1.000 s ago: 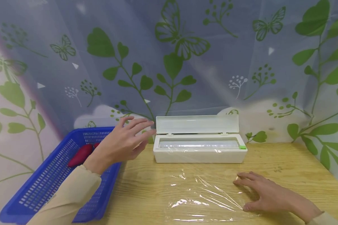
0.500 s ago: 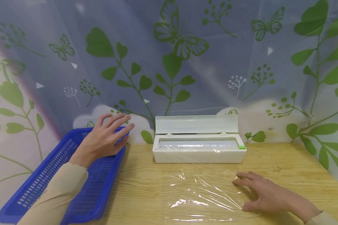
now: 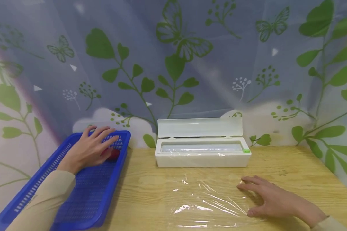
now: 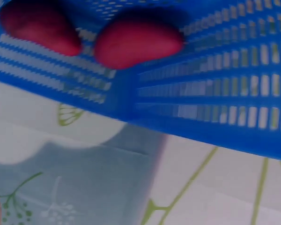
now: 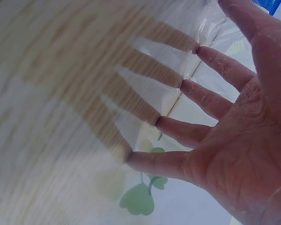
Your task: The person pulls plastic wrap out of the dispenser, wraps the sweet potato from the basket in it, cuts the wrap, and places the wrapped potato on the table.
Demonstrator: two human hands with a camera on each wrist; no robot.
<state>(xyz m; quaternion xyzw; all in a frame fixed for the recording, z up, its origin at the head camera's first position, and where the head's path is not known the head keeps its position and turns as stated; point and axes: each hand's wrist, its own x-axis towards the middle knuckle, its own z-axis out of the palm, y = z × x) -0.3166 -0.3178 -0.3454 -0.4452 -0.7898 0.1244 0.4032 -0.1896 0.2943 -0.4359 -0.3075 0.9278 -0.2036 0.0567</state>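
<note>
My left hand [image 3: 88, 149] hovers over the far end of a blue plastic basket [image 3: 114, 179], palm down with fingers loosely spread. A smooth red oblong piece [image 3: 114, 154], shaped like a sweet potato, shows just beyond its fingertips; contact cannot be made out. In the left wrist view two such red pieces, one rounder [image 4: 138, 42] and one tapered [image 4: 40, 26], lie against the basket wall. My right hand [image 3: 280, 200] rests its spread fingertips on the table at the right edge of a wrinkled sheet of cling film [image 3: 202, 205]. Its palm is raised in the right wrist view.
Behind the sheet stands a white cling film dispenser [image 3: 202, 161], lid [image 3: 199, 127] raised, roll [image 3: 202, 148] inside and a green tab [image 3: 246, 150] at its right. Film runs from it over the wooden table [image 3: 300, 166]. A patterned curtain [image 3: 214, 86] closes off the back.
My left hand has moved left and slightly down, from beside the dispenser to above the basket. The right hand stays on the film's edge. The head view has shifted slightly.
</note>
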